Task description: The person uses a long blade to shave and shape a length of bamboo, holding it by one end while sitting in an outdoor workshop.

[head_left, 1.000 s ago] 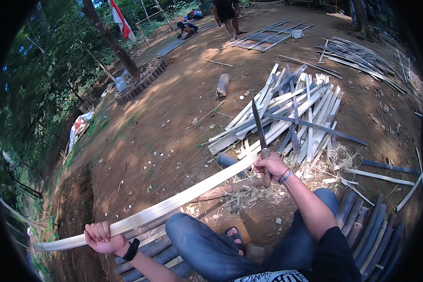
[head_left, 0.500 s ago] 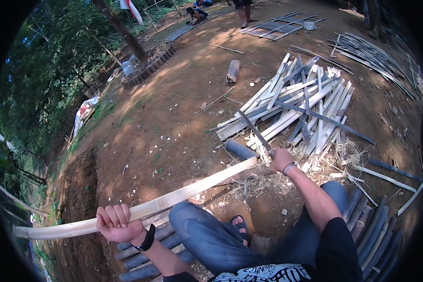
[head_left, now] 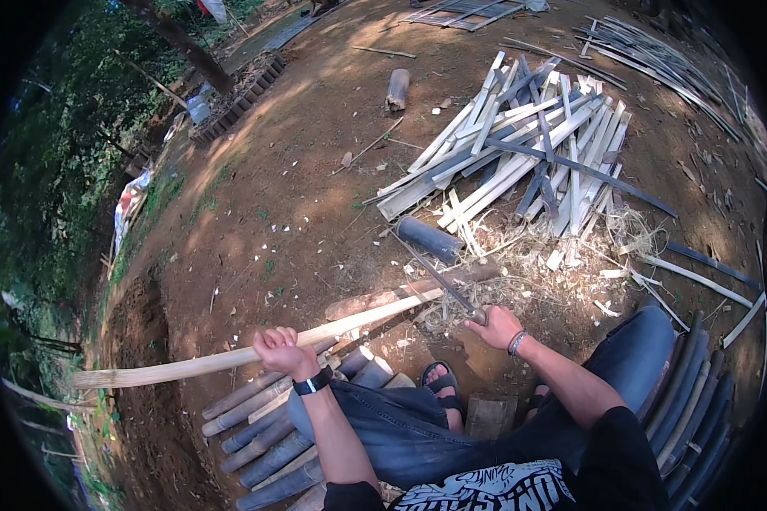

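My left hand (head_left: 283, 351) is closed around a long pale bamboo slat (head_left: 354, 322). It slants from the left side up to the middle, its far end by a short log (head_left: 362, 305) on the ground. In my right hand (head_left: 496, 330) is the handle of a machete (head_left: 435, 272). The dark blade points up and left, passing close to the slat's far end; whether they touch I cannot tell. Just beyond the blade lies a dark bamboo piece (head_left: 429, 240).
A big heap of split bamboo slats (head_left: 537, 153) lies ahead, with curly shavings (head_left: 520, 277) in front. Cut bamboo poles (head_left: 269, 456) lie beside my left leg, and more poles (head_left: 698, 392) at my right. A bamboo lattice (head_left: 469, 13) is far off.
The view has tipped downward. My left hand has moved right with the slat, whose far end is now lower. My right hand has brought the machete down and left, near that end.
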